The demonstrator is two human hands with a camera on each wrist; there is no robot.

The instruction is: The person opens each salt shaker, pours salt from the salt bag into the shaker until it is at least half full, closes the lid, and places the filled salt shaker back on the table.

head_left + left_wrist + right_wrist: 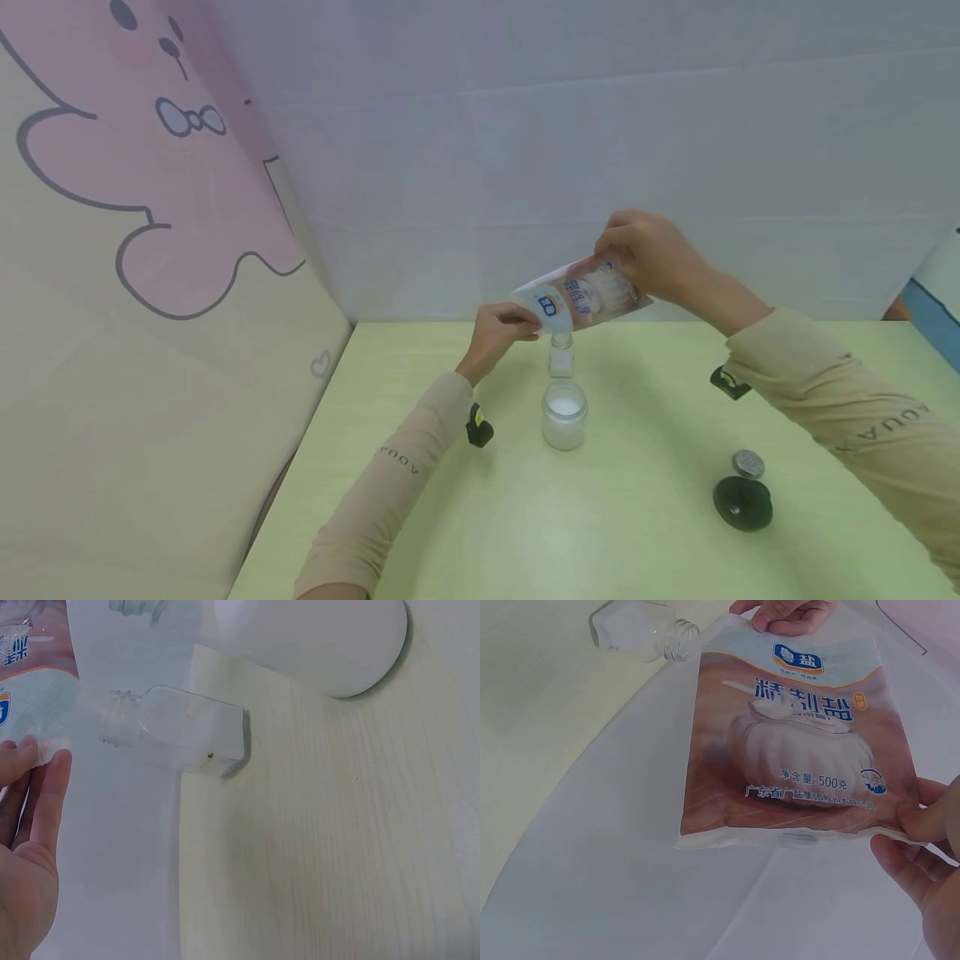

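Both hands hold a printed salt bag aloft, tilted, above the back of the table. The left hand pinches one end of it between thumb and fingers. At the opposite end, the right hand grips a corner, seen closely in the right wrist view. The bag's brown and pale blue front reads 500克 and looks flat. Below it stands a small clear glass bottle with an uncovered threaded neck. Nearer to me is a wider glass jar, lidless, with white contents.
A round black lid and a silver perforated cap lie at the right of the pale green table. Small black devices show beside the left cuff and the right cuff. A pale sheet hangs behind the table.
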